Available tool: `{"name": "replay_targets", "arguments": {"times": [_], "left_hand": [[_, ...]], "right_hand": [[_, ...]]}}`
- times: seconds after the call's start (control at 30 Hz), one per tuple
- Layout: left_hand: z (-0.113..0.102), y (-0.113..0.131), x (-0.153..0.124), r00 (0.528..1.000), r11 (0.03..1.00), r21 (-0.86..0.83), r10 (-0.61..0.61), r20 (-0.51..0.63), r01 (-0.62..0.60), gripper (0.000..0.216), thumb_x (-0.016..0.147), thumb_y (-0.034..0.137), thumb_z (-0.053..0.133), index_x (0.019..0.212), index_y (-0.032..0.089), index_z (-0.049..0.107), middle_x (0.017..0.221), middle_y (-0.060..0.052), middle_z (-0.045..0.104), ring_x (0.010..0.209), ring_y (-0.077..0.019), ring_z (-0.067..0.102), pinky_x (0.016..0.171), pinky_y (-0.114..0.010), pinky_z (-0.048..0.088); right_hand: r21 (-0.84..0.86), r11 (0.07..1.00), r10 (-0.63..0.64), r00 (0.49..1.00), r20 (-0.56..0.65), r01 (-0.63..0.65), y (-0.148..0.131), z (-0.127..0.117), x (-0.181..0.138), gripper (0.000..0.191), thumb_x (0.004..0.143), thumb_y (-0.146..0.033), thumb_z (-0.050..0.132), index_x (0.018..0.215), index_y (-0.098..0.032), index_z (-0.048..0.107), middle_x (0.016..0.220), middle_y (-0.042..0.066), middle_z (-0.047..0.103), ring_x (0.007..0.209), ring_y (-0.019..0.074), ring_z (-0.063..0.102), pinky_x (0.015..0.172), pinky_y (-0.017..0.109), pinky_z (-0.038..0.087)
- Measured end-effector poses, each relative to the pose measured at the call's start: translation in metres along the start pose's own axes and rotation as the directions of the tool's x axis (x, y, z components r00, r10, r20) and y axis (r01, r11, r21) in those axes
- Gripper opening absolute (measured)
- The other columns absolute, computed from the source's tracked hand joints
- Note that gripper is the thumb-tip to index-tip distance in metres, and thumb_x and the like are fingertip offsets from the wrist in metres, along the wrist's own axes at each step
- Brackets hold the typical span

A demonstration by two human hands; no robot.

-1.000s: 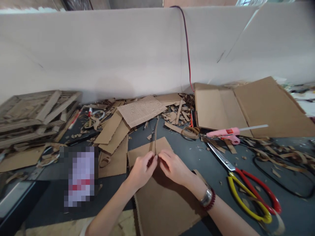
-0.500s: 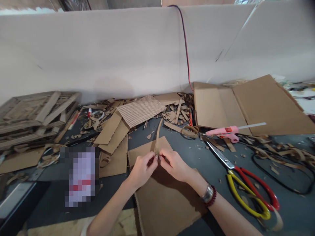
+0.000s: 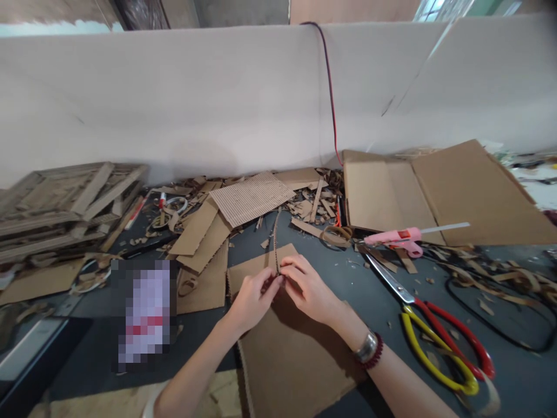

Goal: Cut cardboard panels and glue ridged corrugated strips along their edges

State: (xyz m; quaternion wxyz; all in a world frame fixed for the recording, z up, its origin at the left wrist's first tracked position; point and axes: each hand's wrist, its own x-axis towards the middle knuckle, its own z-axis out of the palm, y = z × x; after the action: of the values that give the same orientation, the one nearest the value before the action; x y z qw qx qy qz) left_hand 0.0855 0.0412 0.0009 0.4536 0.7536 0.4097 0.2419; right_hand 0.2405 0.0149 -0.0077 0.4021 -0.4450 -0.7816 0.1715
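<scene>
A narrow cardboard strip (image 3: 275, 241) rises from between my fingertips, its corrugated edge turned toward me. My left hand (image 3: 253, 297) pinches the strip near its lower end. Close beside it, my right hand (image 3: 308, 288) has thumb and fingers closed on the same end, the two hands' fingertips almost touching. The part inside the fingers is hidden. Below both hands lies a large brown cardboard sheet (image 3: 300, 366) on the dark table. A metal cuff and a dark red beaded bracelet circle my right wrist.
Scissors (image 3: 407, 296) with red and yellow handles lie at right, below a pink glue gun (image 3: 394, 237). A folded cardboard box piece (image 3: 474, 197) stands behind them. Cardboard pieces (image 3: 202, 232) and scraps cover the back; stacked cardboard frames (image 3: 78, 203) sit far left. A blurred-out lilac object (image 3: 148, 313) lies left.
The strip has turned from showing its flat side to showing more of its corrugated edge. My right hand's fingers have shifted slightly up and left. The view has tilted up a little.
</scene>
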Motion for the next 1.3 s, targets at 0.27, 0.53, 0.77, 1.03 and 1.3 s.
{"name": "replay_targets", "arguments": {"times": [0.27,0.53,0.77,1.03,1.3], "left_hand": [[-0.002,-0.001,0.000,0.997,0.981,0.184,0.062,-0.036,-0.054,0.019,0.085,0.027,0.038,0.070,0.019,0.047,0.055,0.002,0.052,0.049,-0.0124,0.050,0.048,-0.022,0.035],[0.000,0.000,-0.001,0.990,0.975,0.209,0.097,-0.104,-0.073,0.023,0.082,0.024,0.040,0.060,0.019,0.041,0.052,0.004,0.043,0.048,-0.0101,0.042,0.049,-0.021,0.031],[-0.001,0.007,-0.001,0.989,0.993,0.093,0.079,-0.122,-0.067,0.021,0.082,0.022,0.039,0.061,0.018,0.041,0.056,0.003,0.045,0.051,-0.0100,0.044,0.048,-0.020,0.034],[0.002,-0.002,0.001,0.999,0.989,-0.145,-0.035,-0.028,0.030,0.027,0.084,0.031,0.040,0.063,0.016,0.047,0.057,0.003,0.046,0.056,-0.0115,0.047,0.052,-0.022,0.039],[0.007,-0.008,0.004,0.979,0.849,-0.495,-0.116,0.168,0.185,0.027,0.081,0.036,0.045,0.075,0.015,0.061,0.070,-0.002,0.063,0.066,-0.0145,0.058,0.069,-0.029,0.046]], "right_hand": [[-0.011,0.998,-0.061,0.998,-0.034,0.060,0.001,0.002,-0.001,0.019,0.080,-0.004,0.039,0.087,-0.018,0.049,0.096,0.010,0.053,0.097,0.0200,0.044,0.084,0.039,0.045],[-0.030,0.998,-0.063,0.996,-0.056,0.062,0.002,0.006,-0.001,0.015,0.078,-0.006,0.042,0.084,-0.017,0.050,0.093,0.010,0.056,0.095,0.0206,0.046,0.083,0.040,0.045],[-0.009,1.000,-0.030,0.994,-0.103,0.029,-0.002,0.008,-0.003,0.022,0.078,-0.006,0.043,0.093,-0.019,0.051,0.095,0.010,0.057,0.095,0.0215,0.048,0.081,0.042,0.046],[0.067,0.998,0.010,0.989,-0.149,0.000,0.003,0.008,-0.003,0.015,0.081,-0.010,0.044,0.087,-0.020,0.051,0.095,0.009,0.058,0.095,0.0192,0.052,0.081,0.038,0.046],[-0.008,1.000,-0.002,0.997,-0.079,0.001,0.010,0.012,-0.006,0.017,0.085,-0.009,0.038,0.093,-0.020,0.049,0.094,0.008,0.062,0.093,0.0168,0.056,0.085,0.038,0.045]]}}
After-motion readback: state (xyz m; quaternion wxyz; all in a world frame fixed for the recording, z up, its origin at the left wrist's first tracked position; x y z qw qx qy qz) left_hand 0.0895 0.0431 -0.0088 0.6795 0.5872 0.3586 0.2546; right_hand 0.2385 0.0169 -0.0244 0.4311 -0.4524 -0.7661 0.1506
